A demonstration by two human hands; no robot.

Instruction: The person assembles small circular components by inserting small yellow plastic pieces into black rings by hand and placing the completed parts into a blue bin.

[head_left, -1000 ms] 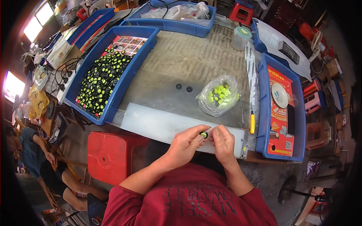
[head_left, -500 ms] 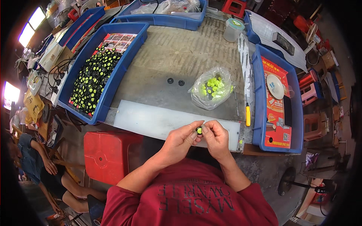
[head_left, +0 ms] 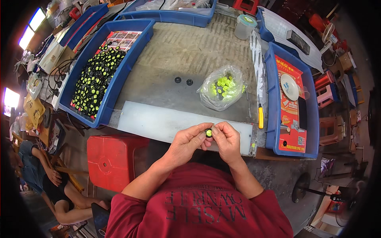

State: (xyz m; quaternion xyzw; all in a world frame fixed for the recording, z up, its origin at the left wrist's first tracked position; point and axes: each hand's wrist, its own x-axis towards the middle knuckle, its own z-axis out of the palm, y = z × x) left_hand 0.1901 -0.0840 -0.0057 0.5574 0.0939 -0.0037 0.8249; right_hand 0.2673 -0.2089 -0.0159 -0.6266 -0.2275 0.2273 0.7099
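We lose part of the black-and-green disc (head_left: 208, 133) behind the fingertips (head_left: 216, 130); well beyond them, the top edge cuts off a blue tray (head_left: 166, 16).

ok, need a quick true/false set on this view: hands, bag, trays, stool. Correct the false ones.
1. The left hand and right hand are both on one black disc with a green centre. True.
2. The plastic bag is left of the two loose discs. False: it is to their right.
3. The left blue tray holds many black-and-green discs. True.
4. The white plate lies in that tray. False: it lies in the right blue tray.
5. The red stool near the person's left arm has someone sitting on it. False: nobody sits on it.
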